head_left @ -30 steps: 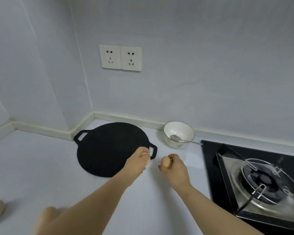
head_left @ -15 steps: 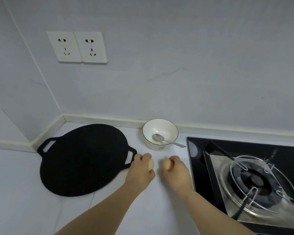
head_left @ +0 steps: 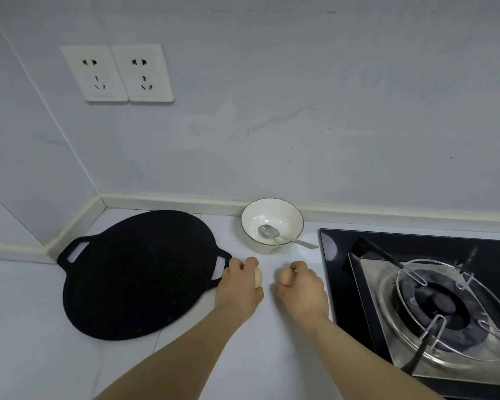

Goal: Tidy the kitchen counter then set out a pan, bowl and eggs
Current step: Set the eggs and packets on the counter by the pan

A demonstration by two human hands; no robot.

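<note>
Gripping one egg (head_left: 56, 278) in the left hand (head_left: 238, 287) and one egg (head_left: 285, 276) in the right hand (head_left: 302, 288), both hands are closing around them low over the surface (head_left: 267, 336), just short of the bowl (head_left: 272, 223).

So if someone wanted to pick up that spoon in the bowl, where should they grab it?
Probably by the handle tip, coming from the right. The spoon lies with its scoop down inside the bowl, while its handle leans over the right rim and sticks out above the counter toward the stove, free to pinch.
</note>
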